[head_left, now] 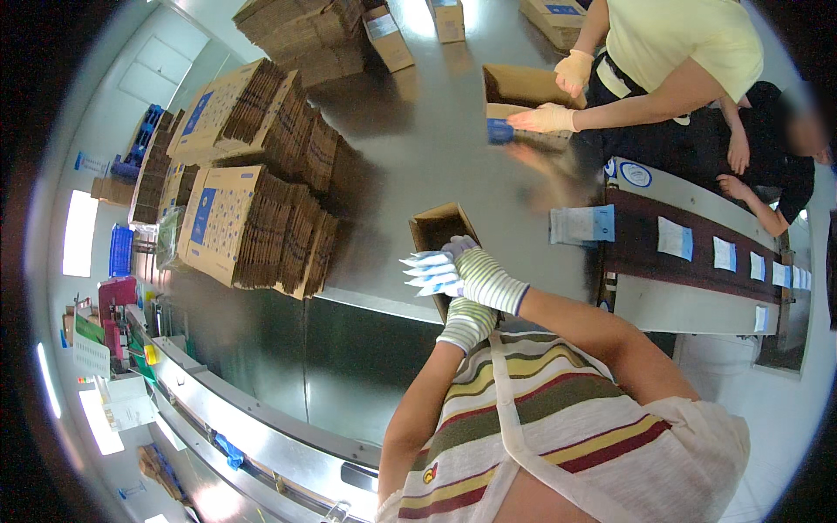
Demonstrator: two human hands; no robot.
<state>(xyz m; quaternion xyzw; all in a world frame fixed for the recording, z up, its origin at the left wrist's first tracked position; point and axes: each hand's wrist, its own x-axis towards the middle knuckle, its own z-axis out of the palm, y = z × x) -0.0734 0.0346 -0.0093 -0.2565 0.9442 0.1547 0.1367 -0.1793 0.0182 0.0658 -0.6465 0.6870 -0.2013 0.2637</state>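
Both my hands wear striped gloves and come together over a narrow open carton point(440, 225) at the near edge of the metal table. My right hand point(486, 275) is closed on several white and blue packets point(433, 274), which fan out to its left above the box opening. Close below it, my left hand point(469, 323) lies against the near end of the carton. The right hand and the box hide its fingers, so its grip does not show.
Stacks of flattened cartons point(228, 225) stand on the left. Several packets point(675, 239) lie along a dark conveyor point(641, 253) at right, with another packet pile point(582, 225) at its end. Across the table, a co-worker's gloved hands point(545, 118) touch an open box point(523, 85). Another person sits beside the conveyor.
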